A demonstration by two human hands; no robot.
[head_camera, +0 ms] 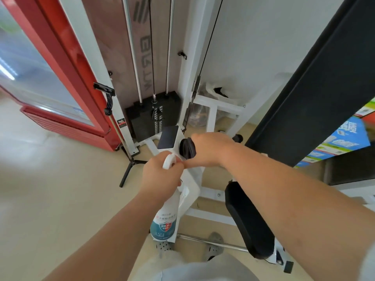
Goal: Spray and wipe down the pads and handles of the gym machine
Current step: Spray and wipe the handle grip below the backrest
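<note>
Head: left hand (160,175) grips plastic bottle (164,220), right hand (207,151) black handle (187,148).

Red glass-door fridge (67,78), black tripod (129,167), printed cartons (345,140), beige floor (50,189)

The spray bottle (165,218) hung near centre, the handle (187,148) just beyond it, the seat pad (247,224) to its right, the weight stack (154,116) far behind, the fridge (50,78) far left.

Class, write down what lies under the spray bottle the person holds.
Below the spray bottle in the left hand, a grey perforated shoe stands on the floor. The bottle covers part of that shoe and of the white frame.
</note>
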